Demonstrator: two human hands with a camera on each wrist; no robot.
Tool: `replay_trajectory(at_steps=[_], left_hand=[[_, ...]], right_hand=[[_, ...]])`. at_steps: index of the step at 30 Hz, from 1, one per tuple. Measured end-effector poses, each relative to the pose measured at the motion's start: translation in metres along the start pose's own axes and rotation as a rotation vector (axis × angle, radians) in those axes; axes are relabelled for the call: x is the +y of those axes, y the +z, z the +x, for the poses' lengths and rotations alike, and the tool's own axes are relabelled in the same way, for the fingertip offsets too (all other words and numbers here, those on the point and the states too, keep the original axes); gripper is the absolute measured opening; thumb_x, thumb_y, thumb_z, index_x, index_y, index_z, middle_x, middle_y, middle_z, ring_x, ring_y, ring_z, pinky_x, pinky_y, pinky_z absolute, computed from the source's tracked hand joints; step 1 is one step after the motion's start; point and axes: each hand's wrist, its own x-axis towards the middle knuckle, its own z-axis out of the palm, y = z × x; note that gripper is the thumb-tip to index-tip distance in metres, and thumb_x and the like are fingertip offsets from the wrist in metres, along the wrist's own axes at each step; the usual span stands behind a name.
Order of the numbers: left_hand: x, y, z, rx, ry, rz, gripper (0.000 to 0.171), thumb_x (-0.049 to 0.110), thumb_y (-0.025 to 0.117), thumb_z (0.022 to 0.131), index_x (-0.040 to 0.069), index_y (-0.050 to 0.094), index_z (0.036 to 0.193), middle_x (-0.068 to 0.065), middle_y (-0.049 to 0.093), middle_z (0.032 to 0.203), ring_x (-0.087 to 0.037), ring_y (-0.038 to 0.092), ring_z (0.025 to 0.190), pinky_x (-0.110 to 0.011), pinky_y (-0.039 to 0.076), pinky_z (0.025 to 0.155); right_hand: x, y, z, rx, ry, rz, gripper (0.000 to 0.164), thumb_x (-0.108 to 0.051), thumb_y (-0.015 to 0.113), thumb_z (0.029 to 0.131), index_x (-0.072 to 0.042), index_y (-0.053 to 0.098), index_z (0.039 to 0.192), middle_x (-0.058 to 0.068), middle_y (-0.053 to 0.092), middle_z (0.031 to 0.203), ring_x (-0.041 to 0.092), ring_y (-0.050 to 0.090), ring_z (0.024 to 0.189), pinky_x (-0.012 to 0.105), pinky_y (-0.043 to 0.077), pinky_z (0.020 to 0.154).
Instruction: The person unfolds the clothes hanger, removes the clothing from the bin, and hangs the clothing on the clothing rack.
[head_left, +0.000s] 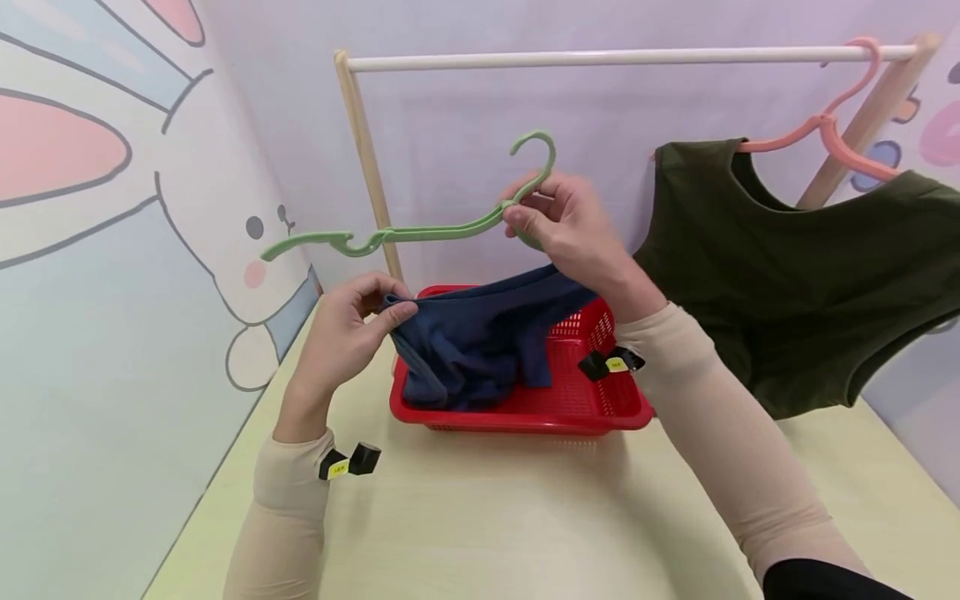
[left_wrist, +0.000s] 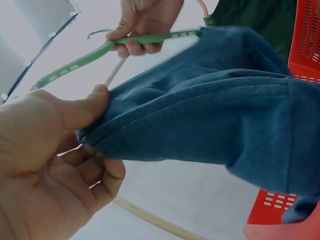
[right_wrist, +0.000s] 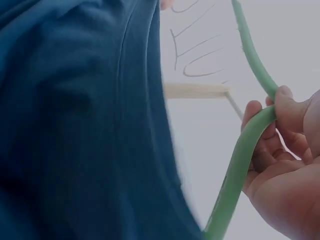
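Note:
My left hand [head_left: 339, 343] pinches one edge of a dark blue garment [head_left: 468, 342] between thumb and fingers. Higher up, my right hand [head_left: 576, 233] holds a green clothes hanger [head_left: 442, 233] at its middle, just below the hook. One hanger arm points left, above my left hand and outside the cloth. In the left wrist view, the other arm of the hanger [left_wrist: 155, 38] reaches the garment's far upper corner [left_wrist: 220, 37]. The blue cloth [right_wrist: 90, 115] stretches between that corner and my left hand, its lower part hanging into a red basket [head_left: 517, 418].
Behind the basket stands a rack with a white rod [head_left: 615, 57] and wooden posts [head_left: 362, 158]. A dark green sleeveless top [head_left: 817, 267] hangs on a pink hanger [head_left: 828, 125] at the right. The pale table [head_left: 480, 517] meets walls with cartoon drawings.

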Motion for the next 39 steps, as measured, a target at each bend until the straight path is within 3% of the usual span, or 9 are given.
replay_trajectory(at_steps=[9, 13, 20, 25, 28, 32, 39], left_hand=[[0.0, 0.001, 0.003, 0.119, -0.001, 0.019, 0.009, 0.01, 0.086, 0.1, 0.005, 0.081, 0.105, -0.007, 0.074, 0.09, -0.016, 0.061, 0.072, -0.026, 0.043, 0.064], [-0.002, 0.001, 0.005, 0.215, 0.007, -0.001, 0.01, 0.011, 0.086, 0.099, 0.003, 0.081, 0.104, -0.005, 0.071, 0.085, -0.015, 0.057, 0.068, -0.025, 0.043, 0.064], [-0.002, 0.0, 0.005, 0.396, -0.028, -0.013, 0.019, 0.016, 0.085, 0.101, -0.002, 0.08, 0.108, 0.002, 0.066, 0.078, -0.013, 0.055, 0.065, -0.023, 0.044, 0.061], [-0.002, -0.001, 0.003, 0.49, -0.027, -0.009, 0.02, 0.016, 0.084, 0.102, -0.002, 0.081, 0.109, 0.009, 0.067, 0.076, -0.01, 0.056, 0.063, -0.022, 0.045, 0.062], [-0.001, -0.001, 0.002, 0.475, -0.012, -0.024, 0.017, 0.013, 0.084, 0.101, -0.002, 0.081, 0.109, 0.009, 0.067, 0.077, -0.01, 0.055, 0.063, -0.022, 0.043, 0.06], [0.002, 0.005, 0.003, 0.384, 0.039, -0.068, 0.015, 0.007, 0.084, 0.099, -0.004, 0.078, 0.108, 0.007, 0.068, 0.084, -0.013, 0.051, 0.064, -0.023, 0.041, 0.059], [0.009, 0.019, 0.006, 0.302, 0.127, -0.166, 0.013, -0.003, 0.083, 0.096, -0.005, 0.075, 0.107, 0.002, 0.069, 0.09, -0.014, 0.047, 0.063, -0.023, 0.038, 0.057]], right_hand=[[-0.012, -0.018, -0.006, -0.072, -0.013, -0.101, 0.013, 0.001, 0.072, 0.106, 0.005, 0.075, 0.118, 0.011, 0.076, 0.099, 0.025, 0.074, 0.085, 0.032, 0.059, 0.083], [-0.014, -0.024, -0.007, -0.067, -0.011, -0.129, 0.013, -0.002, 0.073, 0.107, 0.003, 0.076, 0.118, 0.012, 0.075, 0.096, 0.026, 0.074, 0.082, 0.03, 0.057, 0.08], [-0.011, -0.025, -0.009, -0.083, -0.09, -0.12, 0.011, 0.002, 0.072, 0.106, 0.005, 0.076, 0.116, 0.018, 0.074, 0.089, 0.025, 0.073, 0.075, 0.029, 0.055, 0.071], [-0.005, -0.022, -0.014, -0.091, -0.064, -0.105, 0.012, -0.002, 0.073, 0.107, 0.002, 0.077, 0.117, 0.017, 0.075, 0.089, 0.026, 0.074, 0.077, 0.029, 0.056, 0.072], [-0.002, -0.022, -0.016, -0.04, -0.038, -0.086, 0.013, -0.006, 0.074, 0.107, -0.001, 0.077, 0.119, 0.015, 0.078, 0.091, 0.026, 0.077, 0.081, 0.032, 0.06, 0.08], [-0.002, -0.023, -0.016, 0.025, -0.047, -0.016, 0.012, -0.006, 0.075, 0.106, -0.002, 0.078, 0.118, 0.015, 0.079, 0.093, 0.026, 0.078, 0.084, 0.034, 0.06, 0.083], [-0.001, -0.007, -0.009, 0.015, -0.12, 0.093, 0.012, 0.003, 0.074, 0.105, 0.003, 0.078, 0.116, 0.016, 0.08, 0.097, 0.026, 0.081, 0.083, 0.036, 0.062, 0.083]])
